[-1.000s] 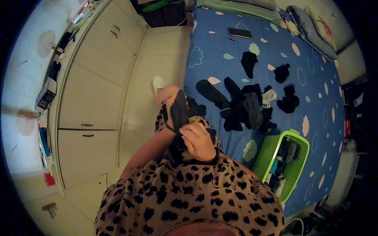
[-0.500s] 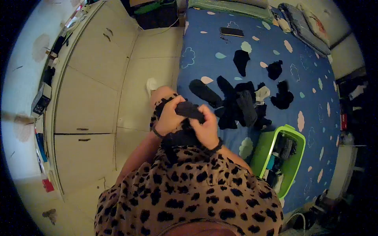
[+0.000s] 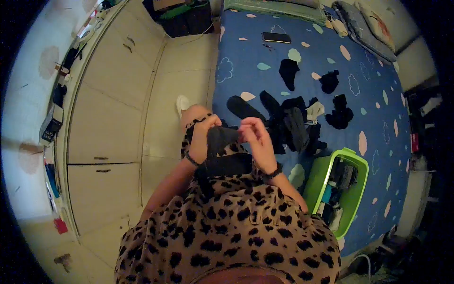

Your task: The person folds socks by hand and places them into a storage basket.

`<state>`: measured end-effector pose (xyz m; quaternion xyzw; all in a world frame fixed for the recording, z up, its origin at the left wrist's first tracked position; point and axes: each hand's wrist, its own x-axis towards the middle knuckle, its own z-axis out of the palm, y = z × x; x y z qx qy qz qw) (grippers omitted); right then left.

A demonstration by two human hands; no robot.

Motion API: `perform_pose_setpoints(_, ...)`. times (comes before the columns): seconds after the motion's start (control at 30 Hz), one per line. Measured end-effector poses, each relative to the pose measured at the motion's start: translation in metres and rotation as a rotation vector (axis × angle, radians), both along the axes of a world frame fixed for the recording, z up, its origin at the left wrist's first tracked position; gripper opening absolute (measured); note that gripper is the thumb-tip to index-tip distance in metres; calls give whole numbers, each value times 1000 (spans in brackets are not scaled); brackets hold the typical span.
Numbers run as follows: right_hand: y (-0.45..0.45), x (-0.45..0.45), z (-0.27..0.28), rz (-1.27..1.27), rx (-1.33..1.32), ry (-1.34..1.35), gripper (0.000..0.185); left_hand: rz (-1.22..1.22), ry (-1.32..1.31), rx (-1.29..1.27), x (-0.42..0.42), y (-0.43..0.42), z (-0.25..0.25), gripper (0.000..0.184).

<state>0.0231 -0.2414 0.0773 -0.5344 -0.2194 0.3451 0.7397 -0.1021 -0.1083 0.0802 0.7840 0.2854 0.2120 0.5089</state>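
Note:
A dark grey sock (image 3: 220, 138) is gripped by my left hand (image 3: 203, 138) at its left end, above my lap. My right hand (image 3: 258, 145) is at the sock's right end, its fingers bent close to the fabric; whether they pinch it is unclear. Another dark cloth (image 3: 227, 164) lies across my lap, below the held sock. To the right, on the blue bed, is a pile of dark socks (image 3: 295, 128) with a white one (image 3: 315, 111) at its edge.
A green basket (image 3: 363, 189) with folded clothing stands on the bed (image 3: 347, 137) at the right. Farther up are loose black socks (image 3: 288, 73) and a phone (image 3: 276, 37). Cabinets (image 3: 106, 125) line the left side, beside the floor.
The sock, stretched upright a second ago, is now shorter and held level between my hands. My right hand has moved up and right, its fingers less tightly closed on the fabric than before.

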Motion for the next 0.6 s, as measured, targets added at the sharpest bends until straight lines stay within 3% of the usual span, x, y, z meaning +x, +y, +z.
perform_pose_setpoints(0.07,3,10,-14,376,-163,-103,3,-74,-1,75,2,-6,17,10)
perform_pose_setpoints(0.13,6,13,-31,386,-141,-27,1,-133,-1,148,1,-11,19,10)
perform_pose_setpoints(0.23,7,22,-42,124,50,286,5,-24,-215,264,-8,-12,9,19)
perform_pose_setpoints(0.3,4,30,-53,75,75,301,5,156,-326,152,-28,2,-15,22)
perform_pose_setpoints(0.43,0,43,-72,-18,113,260,5,291,-321,21,-49,27,-34,20)
perform_pose_setpoints(0.5,3,44,-82,-40,110,224,4,361,-481,-220,-57,33,-38,18)
perform_pose_setpoints(0.6,10,41,-96,-113,49,126,6,435,-508,-423,-57,36,-42,21)
